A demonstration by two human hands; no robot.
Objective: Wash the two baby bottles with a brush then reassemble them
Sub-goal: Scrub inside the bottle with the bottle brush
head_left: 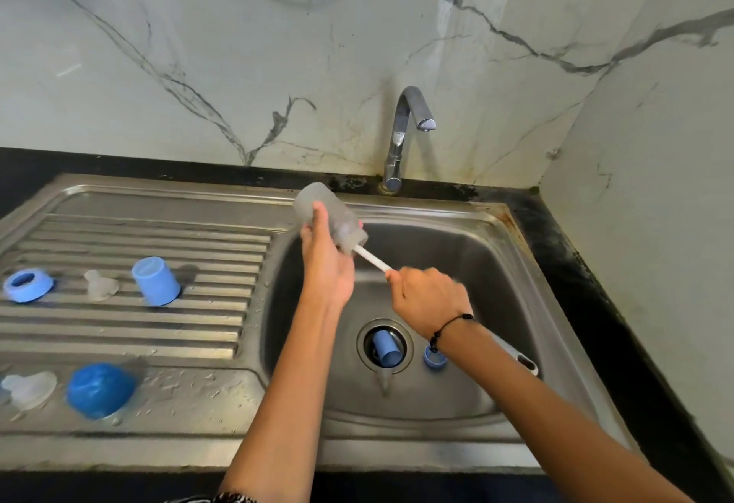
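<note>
Frosted clear plastic baby bottle [322, 211] sits mid-frame above the stainless steel sink basin [468, 248], gripped by the left hand [326, 264]. Right hand [429, 300] clenches the white-handled bottle brush [371, 258], its head inside the bottle. Lower centre, a blue cylindrical cap [385, 348] lies in the drain. At left, a blue screw ring [28, 284] rests on the ribbed drainboard [119, 327].
</note>
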